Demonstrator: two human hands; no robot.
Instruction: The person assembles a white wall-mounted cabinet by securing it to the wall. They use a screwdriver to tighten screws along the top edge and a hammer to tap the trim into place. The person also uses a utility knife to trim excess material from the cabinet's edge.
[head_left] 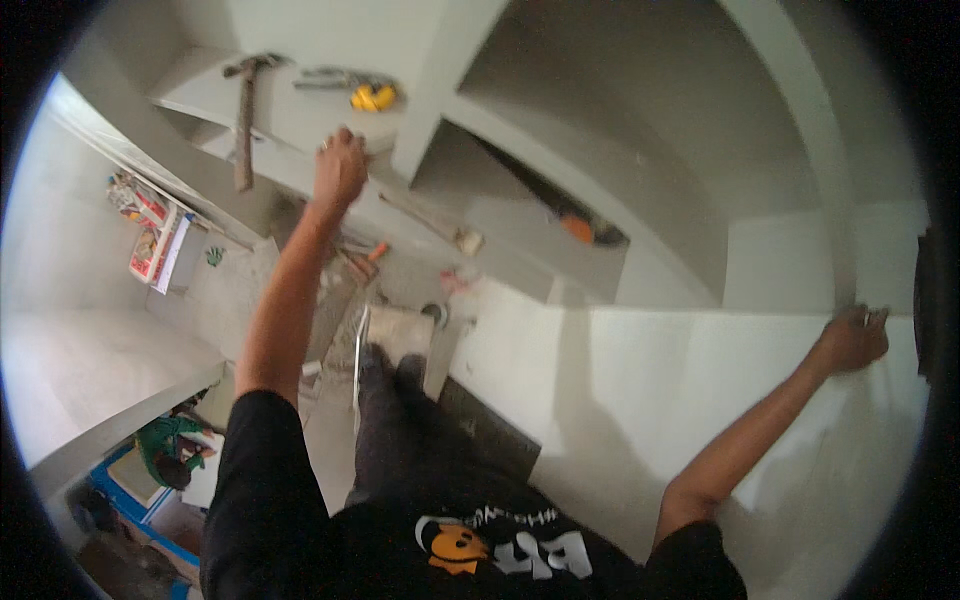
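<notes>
My left hand (pixel 343 168) is closed over the front edge of a white shelf (pixel 290 110), its fingers curled. On that shelf lie a claw hammer (pixel 246 120) with a wooden handle jutting past the edge, pliers (pixel 340 78) and a yellow tape measure (pixel 373 97). Far to the right, my right hand (pixel 853 342) is closed in a pinch at the top edge of a white panel (pixel 640 370). Something small may be between its fingers, too unclear to name. Inside a niche between the two hands rests a dark-bladed tool with an orange handle (pixel 577 228).
My feet stand on a raised platform (pixel 400 330) above a floor with scattered tools and debris. A brush-like tool (pixel 440 222) lies below the shelf. At lower left, a person in green (pixel 170 450) is near a blue-edged frame (pixel 130 500). A box of supplies (pixel 160 240) stands at left.
</notes>
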